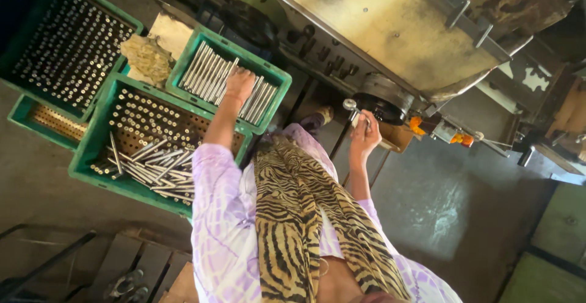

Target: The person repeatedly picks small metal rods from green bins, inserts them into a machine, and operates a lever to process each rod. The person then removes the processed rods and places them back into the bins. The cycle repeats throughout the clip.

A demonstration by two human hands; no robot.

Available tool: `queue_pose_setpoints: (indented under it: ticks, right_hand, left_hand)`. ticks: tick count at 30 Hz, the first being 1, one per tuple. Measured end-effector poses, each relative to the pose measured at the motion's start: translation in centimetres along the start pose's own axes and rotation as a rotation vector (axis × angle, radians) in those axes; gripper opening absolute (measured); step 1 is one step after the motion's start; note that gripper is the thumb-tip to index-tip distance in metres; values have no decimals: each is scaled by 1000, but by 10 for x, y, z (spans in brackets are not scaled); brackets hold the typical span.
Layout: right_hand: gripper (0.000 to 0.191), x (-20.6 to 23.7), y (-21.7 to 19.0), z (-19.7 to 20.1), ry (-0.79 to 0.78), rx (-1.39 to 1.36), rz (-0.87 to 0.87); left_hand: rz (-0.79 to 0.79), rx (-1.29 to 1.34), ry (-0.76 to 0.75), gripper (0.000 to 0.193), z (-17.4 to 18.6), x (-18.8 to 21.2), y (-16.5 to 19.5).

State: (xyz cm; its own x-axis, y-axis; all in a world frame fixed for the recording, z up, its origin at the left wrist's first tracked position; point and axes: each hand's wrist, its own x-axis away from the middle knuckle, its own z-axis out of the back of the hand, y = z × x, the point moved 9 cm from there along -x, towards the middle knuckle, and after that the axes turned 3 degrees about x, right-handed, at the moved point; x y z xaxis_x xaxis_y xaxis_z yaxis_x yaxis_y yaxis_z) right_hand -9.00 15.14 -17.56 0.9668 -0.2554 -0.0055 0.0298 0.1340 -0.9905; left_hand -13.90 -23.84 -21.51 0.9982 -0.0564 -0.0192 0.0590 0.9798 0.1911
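The left hand rests palm-down on metal rods in the upper-left green crate, fingers curling to grasp, while the right hand grips a machine handle.

The crates are green, the rods in them silvery grey. The sleeve is pale lilac with white marbling, the scarf tiger-striped (tan and black). The machine's panel is worn yellow.
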Motion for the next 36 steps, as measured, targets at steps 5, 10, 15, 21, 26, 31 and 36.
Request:
queue_pose_setpoints:
  ticks: [5, 10, 15, 21, 26, 31, 36]
  right_hand:
    - [22, -2, 4, -1, -8, 22, -4]
    - [22, -7, 1, -11, -3, 75, 6]
    - [23, -10, 1, -19, -12, 76, -14]
    - [21, -10, 11, -13, 25, 60, -24]
    - [22, -10, 13, -11, 52, 126, -32]
    - [22, -20, 12, -25, 22, 147, -44]
    - [22, -20, 12, -44, -58, 75, -25]
  left_hand:
    - [-60, -133, -7, 15, 13, -9, -29]
    - [5, -25, 34, 22, 18, -9, -52]
    - [78, -246, -87, 21, 17, -28, -95]
    - [188, -217, -285, 28, 0, -27, -136]
    - [260, -184, -325, 30, -9, -31, -148]
    - [173, -195, -139, 33, -5, -25, -117]
    - [217, -155, -66, 28, -10, -11, -94]
